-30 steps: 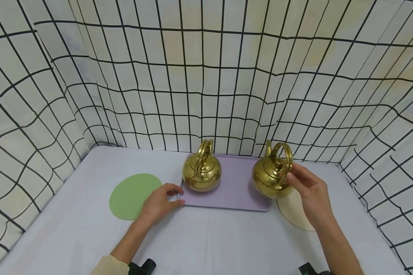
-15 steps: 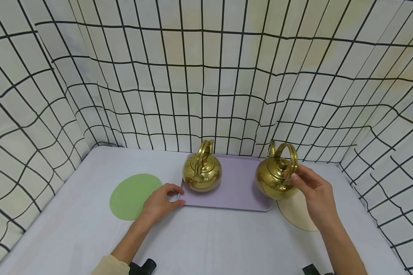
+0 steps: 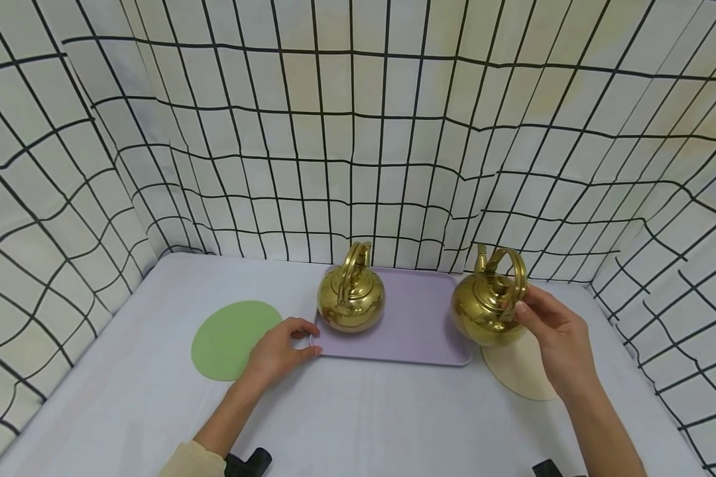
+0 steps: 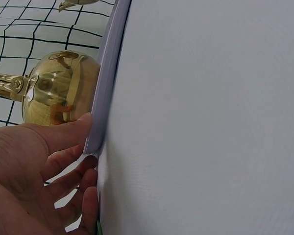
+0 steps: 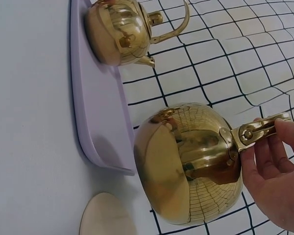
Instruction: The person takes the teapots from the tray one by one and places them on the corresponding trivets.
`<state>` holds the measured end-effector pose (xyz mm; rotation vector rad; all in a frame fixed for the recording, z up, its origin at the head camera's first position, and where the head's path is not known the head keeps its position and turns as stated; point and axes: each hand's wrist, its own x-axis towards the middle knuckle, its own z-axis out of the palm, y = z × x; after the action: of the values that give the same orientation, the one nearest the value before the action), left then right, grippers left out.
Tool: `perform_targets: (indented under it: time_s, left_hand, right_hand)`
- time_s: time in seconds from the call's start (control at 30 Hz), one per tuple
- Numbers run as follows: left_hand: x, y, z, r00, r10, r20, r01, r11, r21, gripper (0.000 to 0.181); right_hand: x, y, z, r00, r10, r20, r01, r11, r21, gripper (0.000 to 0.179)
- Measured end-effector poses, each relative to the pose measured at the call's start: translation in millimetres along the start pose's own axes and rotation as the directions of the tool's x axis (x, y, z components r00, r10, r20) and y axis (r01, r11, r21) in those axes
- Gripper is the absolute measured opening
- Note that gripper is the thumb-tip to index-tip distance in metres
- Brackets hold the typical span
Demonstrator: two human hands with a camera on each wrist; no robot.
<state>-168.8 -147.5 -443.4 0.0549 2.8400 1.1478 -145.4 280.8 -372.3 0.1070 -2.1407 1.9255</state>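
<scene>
A brass teapot (image 3: 488, 311) hangs from my right hand (image 3: 563, 344), whose thumb and fingers pinch its hoop handle. The right wrist view shows this teapot (image 5: 191, 166) raised off the surface, beyond the end of the lilac tray (image 5: 105, 103). A second brass teapot (image 3: 351, 301) stands on the left part of the lilac tray (image 3: 412, 331), its handle upright. At the tray's front left corner is my left hand (image 3: 280, 351). In the left wrist view its thumb lies on the tray's rim (image 4: 100, 103), with the fingers curled below the corner.
A green round mat (image 3: 229, 341) lies left of the tray, partly behind the left hand. On the right is a beige round mat (image 3: 516, 371), partly covered by the held teapot and right hand. A black wire grid (image 3: 352, 159) over white cloth encloses the white table (image 3: 364, 417).
The right hand has carried its teapot to the right, away from the tray's right end and over toward the beige mat. The left hand and the other teapot have stayed in place.
</scene>
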Motion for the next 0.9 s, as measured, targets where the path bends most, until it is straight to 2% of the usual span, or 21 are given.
perform_targets:
  time_s: [0.37, 0.7, 0.9]
  left_hand:
    - [0.0, -0.4, -0.2, 1.0, 0.01, -0.005, -0.01, 1.0, -0.006, 0.028]
    - [0.2, 0.1, 0.0, 1.0, 0.009, -0.001, -0.009, 1.0, -0.003, 0.028]
    - [0.3, -0.3, 0.5, 1.0, 0.002, -0.001, -0.002, 1.0, -0.002, 0.028]
  right_hand:
    - [-0.9, 3, -7, 1.0, 0.007, -0.023, -0.006, 1.0, 0.024, 0.041]
    - [-3.0, 6, -14, 0.999, -0.041, 0.007, 0.04, 0.996, 0.084, 0.042]
    - [-4.1, 6, -18, 1.0, -0.028, -0.006, 0.028, 0.994, 0.101, 0.042]
